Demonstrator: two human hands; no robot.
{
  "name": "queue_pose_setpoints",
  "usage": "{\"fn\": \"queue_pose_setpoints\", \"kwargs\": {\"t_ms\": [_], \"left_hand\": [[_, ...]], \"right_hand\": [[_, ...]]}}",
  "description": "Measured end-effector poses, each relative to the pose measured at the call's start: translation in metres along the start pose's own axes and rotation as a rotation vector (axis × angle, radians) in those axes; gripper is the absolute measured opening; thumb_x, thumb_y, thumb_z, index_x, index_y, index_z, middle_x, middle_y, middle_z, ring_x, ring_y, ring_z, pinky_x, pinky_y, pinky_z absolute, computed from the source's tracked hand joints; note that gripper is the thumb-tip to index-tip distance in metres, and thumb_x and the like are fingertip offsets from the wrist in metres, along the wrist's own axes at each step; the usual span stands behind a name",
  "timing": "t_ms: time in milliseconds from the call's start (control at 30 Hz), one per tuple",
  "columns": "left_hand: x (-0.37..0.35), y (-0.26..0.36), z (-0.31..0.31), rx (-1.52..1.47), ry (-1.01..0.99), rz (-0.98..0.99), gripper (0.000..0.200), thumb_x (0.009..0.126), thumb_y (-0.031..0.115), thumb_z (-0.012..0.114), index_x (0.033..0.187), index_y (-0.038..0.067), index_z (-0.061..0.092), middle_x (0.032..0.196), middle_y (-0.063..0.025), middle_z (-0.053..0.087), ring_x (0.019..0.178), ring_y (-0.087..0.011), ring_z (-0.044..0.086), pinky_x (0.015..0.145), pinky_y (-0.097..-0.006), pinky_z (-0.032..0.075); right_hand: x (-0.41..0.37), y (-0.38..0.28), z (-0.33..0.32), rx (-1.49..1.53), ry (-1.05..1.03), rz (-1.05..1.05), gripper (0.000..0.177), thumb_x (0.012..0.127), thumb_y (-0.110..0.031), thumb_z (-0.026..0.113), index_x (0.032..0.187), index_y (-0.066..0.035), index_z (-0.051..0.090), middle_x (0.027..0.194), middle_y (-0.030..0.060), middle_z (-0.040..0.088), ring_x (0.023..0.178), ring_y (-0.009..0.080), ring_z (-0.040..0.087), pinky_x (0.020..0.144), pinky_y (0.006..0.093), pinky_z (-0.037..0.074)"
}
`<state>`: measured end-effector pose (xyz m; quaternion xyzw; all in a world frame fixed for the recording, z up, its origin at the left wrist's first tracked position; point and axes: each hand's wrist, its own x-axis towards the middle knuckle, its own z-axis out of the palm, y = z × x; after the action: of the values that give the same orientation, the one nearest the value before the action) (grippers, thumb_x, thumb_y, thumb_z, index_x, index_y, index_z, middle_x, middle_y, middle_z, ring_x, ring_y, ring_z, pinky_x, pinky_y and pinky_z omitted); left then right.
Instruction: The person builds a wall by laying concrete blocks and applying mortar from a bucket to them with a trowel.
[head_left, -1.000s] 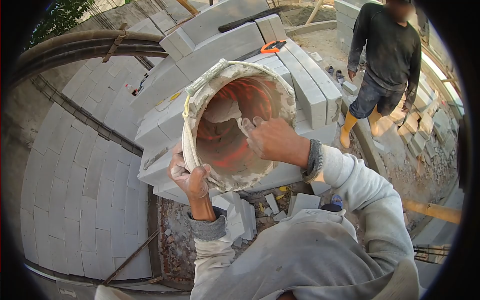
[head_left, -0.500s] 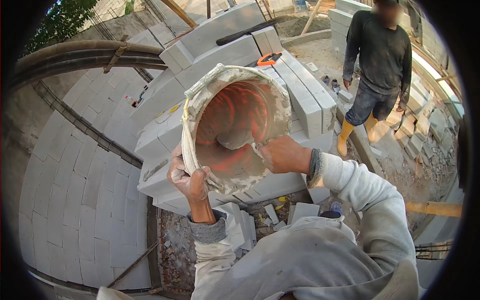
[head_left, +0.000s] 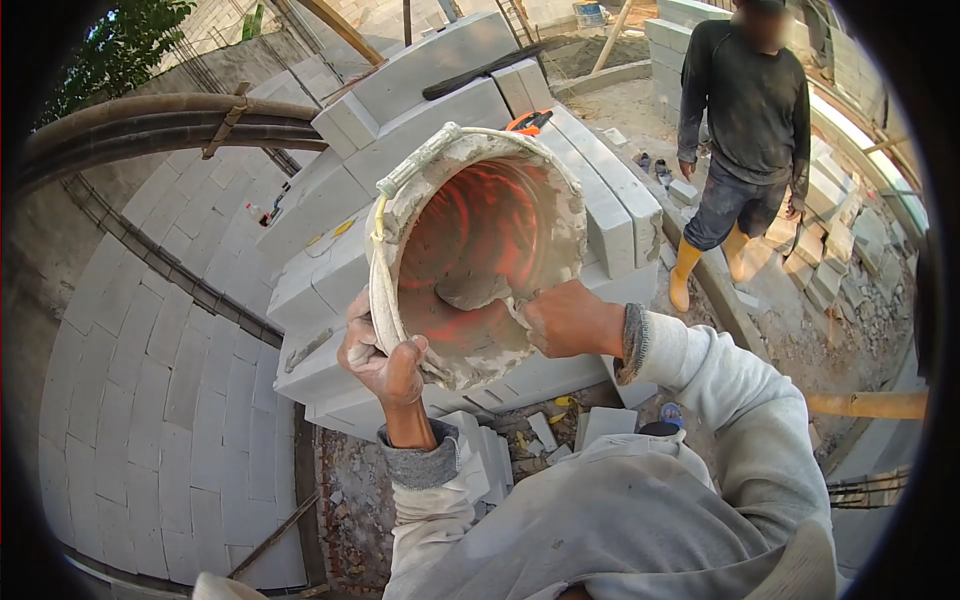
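A mortar-caked bucket is tipped toward me, its reddish inside smeared with wet grey mortar. My left hand is closed on the lower left of its rim, thumb in front, beside the rope-like handle. In my right hand is a trowel, held at the bucket's lower right edge. The trowel's grey blade lies inside the bucket against the lower wall; my fingers hide most of its handle. Stacked pale blocks stand right behind the bucket.
An orange-handled tool rests on the blocks. A person in yellow boots stands at right near a heap of broken blocks. Thick dark pipes cross at left before a block wall. Rubble covers the ground below.
The bucket has shifted slightly right in view and turned a little. The trowel blade sits a bit lower, showing more of its face. Both hands keep their hold.
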<state>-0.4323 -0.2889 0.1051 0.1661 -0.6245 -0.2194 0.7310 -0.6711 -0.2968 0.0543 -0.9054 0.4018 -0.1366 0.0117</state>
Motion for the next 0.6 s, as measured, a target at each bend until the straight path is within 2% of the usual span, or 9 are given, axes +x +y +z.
{"fn": "queue_pose_setpoints", "kwargs": {"t_ms": [100, 200, 300, 400, 467, 500, 533, 567, 600], "left_hand": [[-0.005, -0.001, -0.001, 0.026, -0.038, 0.001, 0.024, 0.061, 0.006, 0.068, 0.069, 0.003, 0.046, 0.119, -0.0259, 0.063, 0.104, -0.0249, 0.061, 0.093, -0.0378, 0.047], [-0.002, -0.001, 0.001, 0.048, -0.077, 0.027, 0.023, 0.061, 0.005, 0.066, 0.073, 0.002, 0.047, 0.12, -0.0249, 0.061, 0.103, -0.0265, 0.062, 0.095, -0.0399, 0.049], [-0.003, -0.003, 0.011, 0.058, -0.018, 0.016, 0.021, 0.06, 0.006, 0.067, 0.069, 0.002, 0.048, 0.118, -0.0257, 0.063, 0.101, -0.0261, 0.063, 0.092, -0.0387, 0.049], [-0.007, -0.003, 0.013, 0.151, -0.056, 0.044, 0.022, 0.058, 0.007, 0.069, 0.063, 0.003, 0.048, 0.117, -0.0274, 0.066, 0.1, -0.0275, 0.064, 0.09, -0.0376, 0.048], [-0.008, 0.004, 0.02, 0.198, -0.109, 0.083, 0.022, 0.057, 0.005, 0.069, 0.063, 0.003, 0.048, 0.116, -0.027, 0.067, 0.1, -0.0291, 0.065, 0.089, -0.0371, 0.048], [-0.008, 0.006, 0.027, 0.191, -0.134, 0.112, 0.021, 0.056, 0.005, 0.069, 0.063, 0.003, 0.048, 0.115, -0.0266, 0.067, 0.101, -0.0298, 0.065, 0.092, -0.0393, 0.048], [-0.009, 0.007, 0.032, 0.182, -0.155, 0.141, 0.021, 0.056, 0.004, 0.069, 0.063, 0.003, 0.049, 0.114, -0.0263, 0.068, 0.101, -0.0306, 0.065, 0.094, -0.0416, 0.048], [-0.007, 0.009, 0.038, 0.172, -0.172, 0.175, 0.021, 0.056, 0.004, 0.068, 0.063, 0.003, 0.049, 0.113, -0.0259, 0.068, 0.101, -0.0313, 0.066, 0.096, -0.0438, 0.048], [-0.003, 0.012, 0.041, 0.134, -0.221, 0.198, 0.022, 0.054, 0.004, 0.069, 0.063, 0.003, 0.049, 0.112, -0.0249, 0.068, 0.102, -0.0329, 0.066, 0.104, -0.0542, 0.043]], "right_hand": [[-0.001, -0.012, -0.021, 0.077, 0.345, 0.185, 0.031, 0.079, -0.016, 0.062, 0.103, 0.004, 0.061, 0.079, 0.0205, 0.066, 0.067, 0.0377, 0.066, 0.059, 0.0472, 0.052], [0.002, -0.011, -0.01, -0.093, 0.155, 0.018, 0.032, 0.074, -0.013, 0.063, 0.101, 0.004, 0.061, 0.081, 0.0209, 0.066, 0.067, 0.0363, 0.067, 0.059, 0.0458, 0.053], [-0.016, 0.001, -0.021, -0.159, 0.131, 0.066, 0.033, 0.072, -0.012, 0.063, 0.101, 0.004, 0.061, 0.079, 0.0195, 0.066, 0.068, 0.0342, 0.068, 0.058, 0.0442, 0.053], [-0.014, -0.004, -0.057, -0.126, 0.232, 0.332, 0.01, 0.076, -0.012, 0.062, 0.081, -0.004, 0.065, 0.077, 0.0138, 0.066, 0.073, 0.0307, 0.068, 0.061, 0.0428, 0.054], [-0.005, 0.003, -0.048, -0.093, 0.276, 0.288, 0.01, 0.076, -0.012, 0.062, 0.081, -0.004, 0.065, 0.079, 0.0136, 0.067, 0.074, 0.0307, 0.068, 0.063, 0.0428, 0.054], [-0.002, 0.004, -0.047, -0.081, 0.306, 0.272, 0.01, 0.076, -0.012, 0.062, 0.081, -0.004, 0.065, 0.08, 0.0136, 0.067, 0.075, 0.0307, 0.068, 0.064, 0.0428, 0.055], [-0.003, -0.003, -0.045, -0.028, 0.198, 0.283, 0.011, 0.079, -0.013, 0.06, 0.082, -0.004, 0.065, 0.084, 0.015, 0.067, 0.079, 0.0317, 0.068, 0.069, 0.0438, 0.055], [-0.006, -0.008, -0.037, 0.031, 0.233, 0.255, 0.011, 0.077, -0.011, 0.06, 0.081, -0.003, 0.065, 0.083, 0.0165, 0.067, 0.079, 0.0336, 0.068, 0.07, 0.0441, 0.055], [-0.007, -0.011, -0.026, 0.087, 0.269, 0.223, 0.01, 0.075, -0.01, 0.061, 0.08, -0.002, 0.064, 0.082, 0.0179, 0.067, 0.079, 0.0355, 0.068, 0.07, 0.0445, 0.055]]}}
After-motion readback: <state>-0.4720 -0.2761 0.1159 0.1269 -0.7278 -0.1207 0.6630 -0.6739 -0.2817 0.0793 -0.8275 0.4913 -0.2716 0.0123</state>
